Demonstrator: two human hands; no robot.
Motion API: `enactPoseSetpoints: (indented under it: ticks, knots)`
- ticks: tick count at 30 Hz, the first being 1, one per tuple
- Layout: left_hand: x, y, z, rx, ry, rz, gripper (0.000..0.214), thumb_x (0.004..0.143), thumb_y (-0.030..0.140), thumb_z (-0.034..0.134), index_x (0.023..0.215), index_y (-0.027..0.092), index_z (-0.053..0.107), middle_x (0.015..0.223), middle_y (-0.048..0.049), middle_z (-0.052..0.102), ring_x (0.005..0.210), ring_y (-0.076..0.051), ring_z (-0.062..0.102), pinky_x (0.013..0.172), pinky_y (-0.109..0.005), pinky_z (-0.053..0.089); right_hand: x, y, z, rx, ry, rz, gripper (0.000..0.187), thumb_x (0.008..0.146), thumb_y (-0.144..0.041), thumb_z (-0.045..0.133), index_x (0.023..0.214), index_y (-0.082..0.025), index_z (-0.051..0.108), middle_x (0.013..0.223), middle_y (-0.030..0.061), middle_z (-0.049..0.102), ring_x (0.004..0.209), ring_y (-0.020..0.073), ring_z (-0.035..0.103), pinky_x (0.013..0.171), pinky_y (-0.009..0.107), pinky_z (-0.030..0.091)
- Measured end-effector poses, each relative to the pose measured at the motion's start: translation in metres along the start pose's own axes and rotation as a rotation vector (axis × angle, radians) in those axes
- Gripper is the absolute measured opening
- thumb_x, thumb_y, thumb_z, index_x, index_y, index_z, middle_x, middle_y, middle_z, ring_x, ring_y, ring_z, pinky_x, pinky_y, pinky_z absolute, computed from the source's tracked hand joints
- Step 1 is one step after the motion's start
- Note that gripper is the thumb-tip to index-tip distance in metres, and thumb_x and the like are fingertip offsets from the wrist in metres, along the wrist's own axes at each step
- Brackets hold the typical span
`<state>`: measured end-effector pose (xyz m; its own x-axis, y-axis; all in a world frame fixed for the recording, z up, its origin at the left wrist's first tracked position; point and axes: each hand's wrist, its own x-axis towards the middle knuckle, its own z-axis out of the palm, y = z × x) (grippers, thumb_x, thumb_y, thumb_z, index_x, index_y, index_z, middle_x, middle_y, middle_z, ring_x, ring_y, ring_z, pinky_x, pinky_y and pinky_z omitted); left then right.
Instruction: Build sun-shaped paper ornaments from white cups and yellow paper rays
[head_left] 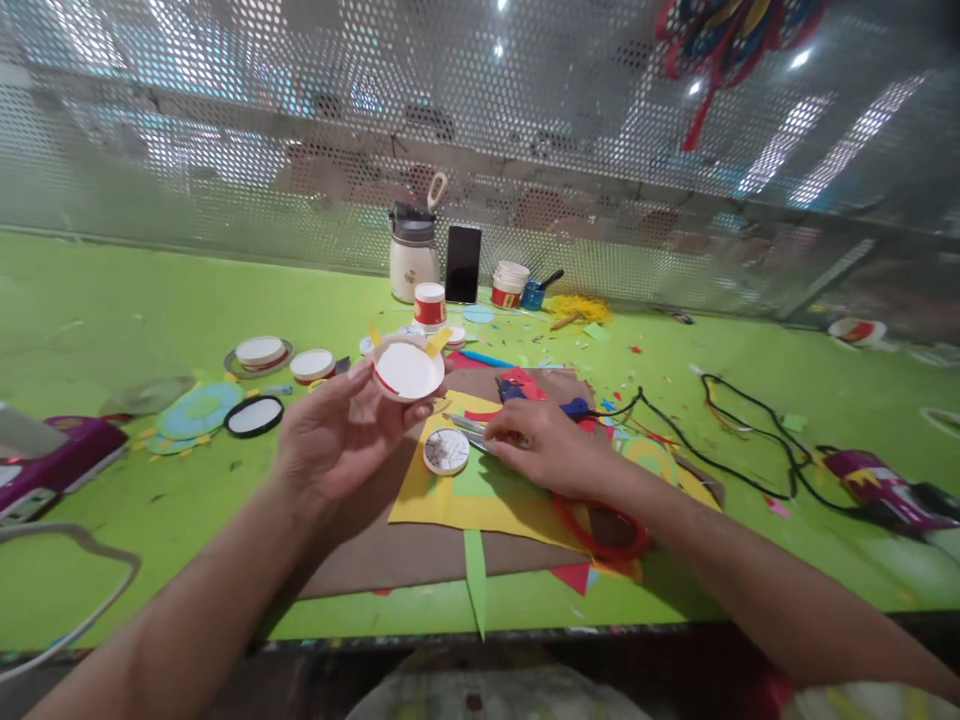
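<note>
My left hand point(337, 430) holds up a white paper cup point(407, 368) on its side, its white round bottom facing me, with yellow paper bits stuck to its rim. My right hand point(541, 445) rests palm down on the yellow paper sheet point(442, 495), its fingers curled over a pair of scissors point(469, 427) whose blades stick out to the left. A small round white disc point(446, 451) lies on the yellow sheet just left of that hand. A red ring point(600, 530) lies under my right wrist.
Brown cardboard point(390, 555) lies under the yellow sheet on the green table point(112, 300). Paper cups point(430, 305), a white jar point(412, 262) and a phone point(463, 263) stand at the back. Round lids point(260, 352) lie left. A black cable point(735, 440) runs right toward a purple tool point(885, 490).
</note>
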<state>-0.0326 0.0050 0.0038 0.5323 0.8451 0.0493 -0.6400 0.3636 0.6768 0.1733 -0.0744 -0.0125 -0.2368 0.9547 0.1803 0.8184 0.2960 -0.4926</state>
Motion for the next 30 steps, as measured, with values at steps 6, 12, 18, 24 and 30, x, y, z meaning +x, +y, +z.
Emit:
enactPoseSetpoints:
  ticks: [6,12,18,24,30]
  knots:
    - [-0.001,-0.003,0.002,-0.011,-0.028,0.017,0.029,0.080,0.020,0.061,0.109,0.019,0.065,0.096,-0.0083,0.072,0.086,-0.024,0.069,0.062,-0.028,0.055,0.014,0.007,-0.006,-0.087,-0.073,-0.023,0.021,0.090,-0.030,0.056,0.096,-0.015,0.069,0.095,0.0086,0.068,0.089,0.0194,0.060,0.079,0.032,0.042]
    - [-0.001,-0.007,0.001,0.066,-0.059,-0.067,0.032,0.075,0.028,0.069,0.105,0.017,0.067,0.102,-0.0132,0.072,0.095,-0.031,0.066,0.058,-0.026,0.051,0.011,0.011,-0.001,-0.024,-0.036,0.002,0.019,0.090,-0.028,0.057,0.098,-0.015,0.068,0.089,0.0062,0.067,0.081,0.0166,0.059,0.072,0.028,0.042]
    - [-0.002,-0.008,0.000,0.059,-0.035,-0.059,0.025,0.075,0.026,0.070,0.099,0.018,0.068,0.101,-0.0097,0.070,0.092,-0.026,0.064,0.060,-0.025,0.050,0.009,0.009,0.003,0.009,0.060,-0.067,0.018,0.090,-0.026,0.057,0.097,-0.014,0.068,0.090,0.0069,0.066,0.085,0.0175,0.059,0.076,0.031,0.044]
    - [0.000,-0.010,-0.001,0.051,-0.064,-0.037,0.025,0.078,0.026,0.067,0.102,0.017,0.067,0.098,-0.0078,0.068,0.084,-0.021,0.062,0.059,-0.025,0.049,0.008,0.009,0.012,0.020,0.197,-0.075,0.021,0.090,-0.024,0.056,0.106,-0.012,0.064,0.091,0.0083,0.065,0.085,0.0194,0.058,0.078,0.034,0.047]
    - [0.002,-0.012,-0.001,0.032,-0.085,0.004,0.023,0.078,0.025,0.068,0.098,0.014,0.067,0.097,-0.0058,0.066,0.080,-0.017,0.059,0.060,-0.026,0.048,0.009,-0.001,0.029,-0.143,0.086,-0.164,0.055,0.089,-0.034,0.058,0.136,-0.011,0.042,0.117,0.0160,0.060,0.107,0.0286,0.050,0.093,0.048,0.042]
